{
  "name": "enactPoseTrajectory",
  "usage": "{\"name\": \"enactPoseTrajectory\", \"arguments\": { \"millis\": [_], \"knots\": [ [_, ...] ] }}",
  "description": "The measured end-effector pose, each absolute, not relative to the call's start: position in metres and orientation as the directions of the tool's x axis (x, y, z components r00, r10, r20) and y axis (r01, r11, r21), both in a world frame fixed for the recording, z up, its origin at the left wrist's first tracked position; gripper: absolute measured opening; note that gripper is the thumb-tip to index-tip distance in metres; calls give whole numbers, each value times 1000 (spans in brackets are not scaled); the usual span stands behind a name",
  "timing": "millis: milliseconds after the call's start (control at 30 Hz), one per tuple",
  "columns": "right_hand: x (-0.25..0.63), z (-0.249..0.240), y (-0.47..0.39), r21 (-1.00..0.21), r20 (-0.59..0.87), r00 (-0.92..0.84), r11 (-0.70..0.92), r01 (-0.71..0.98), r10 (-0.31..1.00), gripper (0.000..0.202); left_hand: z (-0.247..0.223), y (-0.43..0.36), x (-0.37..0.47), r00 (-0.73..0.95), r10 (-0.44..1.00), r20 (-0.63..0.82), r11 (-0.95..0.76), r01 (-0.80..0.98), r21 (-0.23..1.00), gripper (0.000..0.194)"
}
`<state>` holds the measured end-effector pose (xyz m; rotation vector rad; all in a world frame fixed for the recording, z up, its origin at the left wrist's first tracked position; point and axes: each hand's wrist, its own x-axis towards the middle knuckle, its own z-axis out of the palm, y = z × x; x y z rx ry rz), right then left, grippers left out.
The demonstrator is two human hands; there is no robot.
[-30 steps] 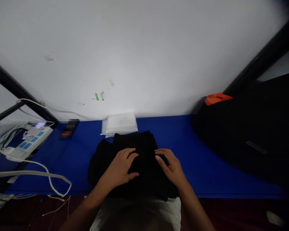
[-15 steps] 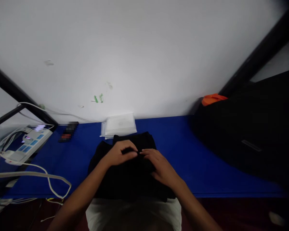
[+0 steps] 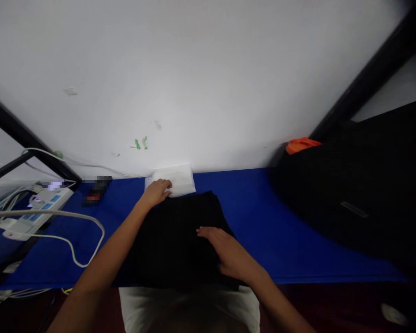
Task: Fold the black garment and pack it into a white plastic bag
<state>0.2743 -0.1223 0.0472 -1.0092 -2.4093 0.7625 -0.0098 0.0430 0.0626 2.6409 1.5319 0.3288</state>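
A folded black cloth garment (image 3: 180, 249) lies on the blue-covered surface in front of me, its folds hard to make out in the dark. My left hand (image 3: 157, 192) is at its far left corner, overlapping the white packet behind; the fingers are slightly curved and the thumb is apart from them. Whether this hand touches the packet or only the cloth is unclear. On the right part of the garment rests my right hand (image 3: 227, 249), palm down, with its fingers stretched out towards the middle.
The white flat packet (image 3: 180, 179) leans near the wall. To the left are a power strip (image 3: 48, 208), white cables (image 3: 72, 215) and a blurred dark object (image 3: 99, 189). A large black bag-like shape (image 3: 333, 199) with an orange piece (image 3: 302, 145) fills the right side.
My left hand has moved from the garment's middle to its far left corner. The cloth now lies flatter and wider there. My right hand stays on the right part, slightly lower.
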Motion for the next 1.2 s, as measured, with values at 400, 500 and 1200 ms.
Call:
{"name": "enactPoseTrajectory", "arguments": {
  "millis": [400, 500, 1200],
  "knots": [
    [274, 48, -122, -616, 112, -669, 579, 534, 735, 87, 60, 46, -9, 544, 807, 229, -575, 812, 97, 31],
    [274, 47, -122, -620, 118, -660, 574, 534, 742, 85, 60, 43, -9, 562, 781, 272, -599, 798, 72, 39],
    [269, 71, -107, -216, 633, -679, 927, 306, 372, 51, 91, -60, 18, 660, 635, 401, -754, 643, 135, 61]
  ]
}}
